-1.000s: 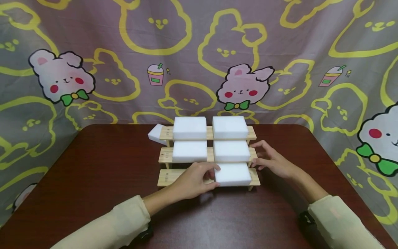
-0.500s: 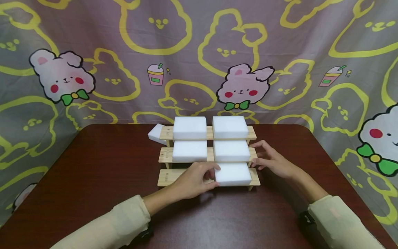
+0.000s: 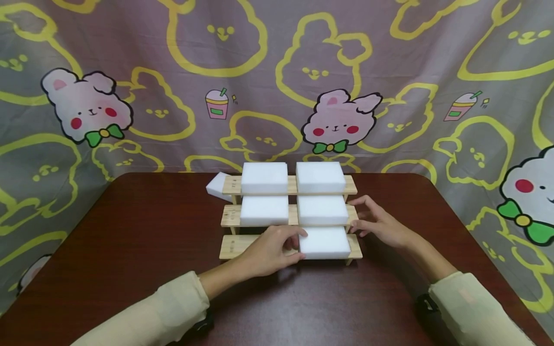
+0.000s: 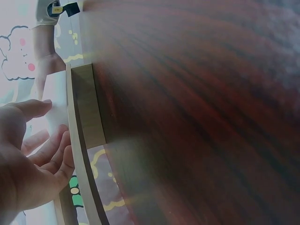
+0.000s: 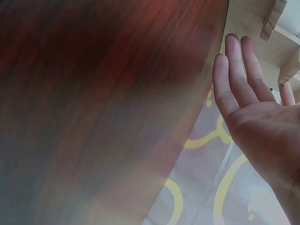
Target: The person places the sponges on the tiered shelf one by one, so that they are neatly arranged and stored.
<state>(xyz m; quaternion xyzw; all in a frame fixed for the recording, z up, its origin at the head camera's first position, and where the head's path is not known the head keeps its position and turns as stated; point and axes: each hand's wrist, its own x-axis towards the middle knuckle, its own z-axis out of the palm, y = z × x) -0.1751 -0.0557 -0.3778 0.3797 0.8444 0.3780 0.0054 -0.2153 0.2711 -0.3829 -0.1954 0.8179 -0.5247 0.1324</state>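
Note:
A three-step wooden rack [image 3: 242, 246] stands on the table, with white foam blocks on its steps. My left hand [image 3: 270, 250] holds the left end of the foam block [image 3: 325, 241] on the lowest step, thumb at its front edge and index finger toward the back. In the left wrist view, curled fingers of the left hand [image 4: 35, 154] lie by that block [image 4: 57, 96]. My right hand [image 3: 383, 226] is at the rack's right end, thumb and fingertips at the middle and lowest steps. The right wrist view shows several extended fingers of the right hand [image 5: 260, 108].
Two foam blocks sit on the top step, left [image 3: 264, 177] and right [image 3: 320, 176], and two on the middle step, left [image 3: 264, 210] and right [image 3: 322, 209]. Another foam block [image 3: 218, 186] lies behind the rack's left end. A patterned curtain [image 3: 173, 96] hangs behind the dark table [image 3: 130, 240].

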